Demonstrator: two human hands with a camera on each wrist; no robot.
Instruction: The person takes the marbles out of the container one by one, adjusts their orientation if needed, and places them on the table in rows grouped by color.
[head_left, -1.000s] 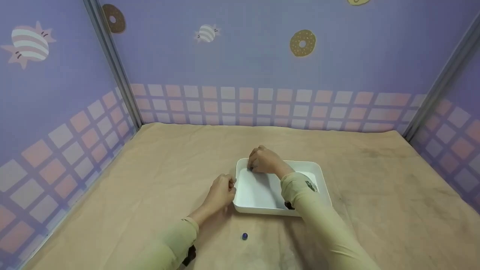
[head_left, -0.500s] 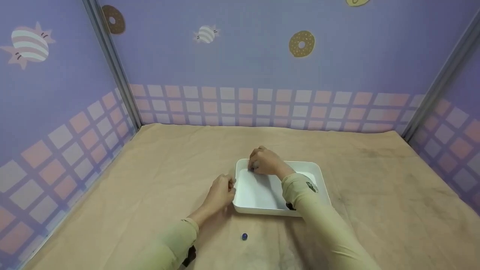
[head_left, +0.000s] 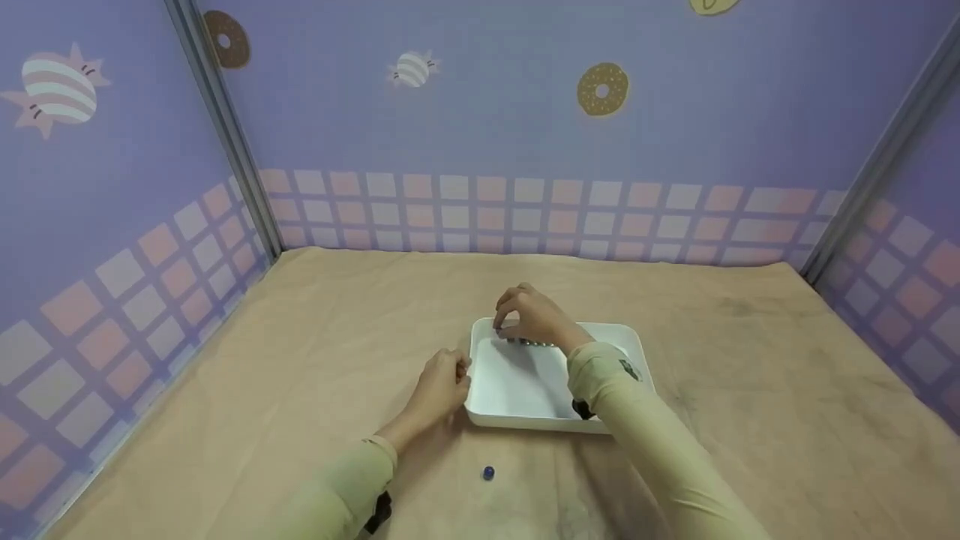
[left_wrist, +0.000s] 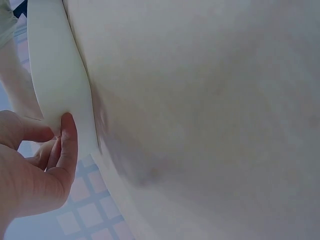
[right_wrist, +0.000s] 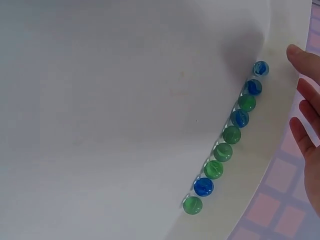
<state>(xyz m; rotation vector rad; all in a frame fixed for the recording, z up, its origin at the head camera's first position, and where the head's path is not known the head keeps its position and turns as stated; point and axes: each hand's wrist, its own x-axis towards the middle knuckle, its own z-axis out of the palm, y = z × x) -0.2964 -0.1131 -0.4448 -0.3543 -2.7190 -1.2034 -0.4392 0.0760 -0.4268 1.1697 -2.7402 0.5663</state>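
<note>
A white rectangular tray (head_left: 510, 390) lies on the brown-covered table. My left hand (head_left: 439, 384) pinches its left rim between thumb and fingers; the left wrist view shows the tray's side wall (left_wrist: 62, 70) by the fingertips. Over the tray's back left corner, my right hand (head_left: 536, 319) has its fingers apart and holds nothing. Along the back wall inside the tray runs a straight row of several green and blue glass marbles, including a green marble (right_wrist: 231, 134) and a blue marble (right_wrist: 203, 186). In the head view the right hand partly hides this row.
A single dark blue marble (head_left: 489, 473) lies on the brown table cover (head_left: 337, 337) in front of the tray, between the two forearms. Purple patterned walls (head_left: 480, 112) stand behind and on both sides.
My right hand has lifted slightly away from the tray's back left corner and its fingers have spread, uncovering part of the marble row. The left hand stays on the rim.
</note>
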